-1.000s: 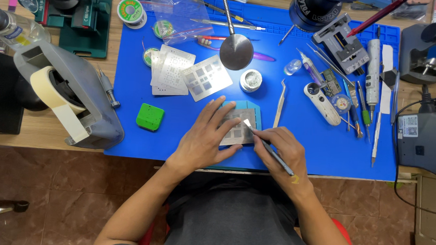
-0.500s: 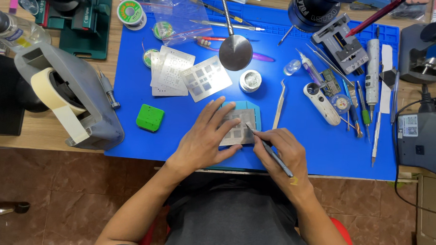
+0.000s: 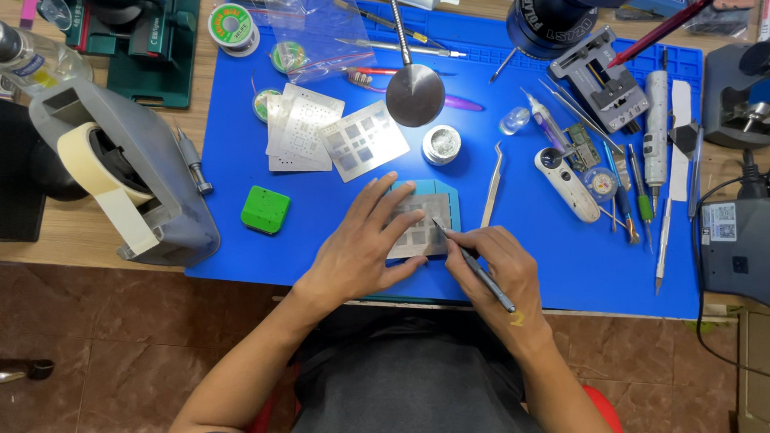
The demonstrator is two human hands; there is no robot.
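- Two hands are met over one metal stencil (image 3: pixel 417 229), which is laid flat on a light blue holder (image 3: pixel 445 196) near the front edge of the blue mat (image 3: pixel 333 214).
- The left hand (image 3: pixel 362 246) is spread open, fingers flat and pressed on the stencil's left part, so the sheet is pinned from the left.
- The right hand (image 3: pixel 497 266) is closed in a pen grip around a thin dark tool (image 3: pixel 476 266).
- The tool's long axis is run from lower right to upper left, its tip set on the stencil's right part, just beside the left fingertips.
- The stencil thus lies up and to the left of the right hand, which is the nearer to its free edge.
- Spare stencils (image 3: pixel 336 138) and tweezers (image 3: pixel 492 187) are lying farther back, apart from both hands.
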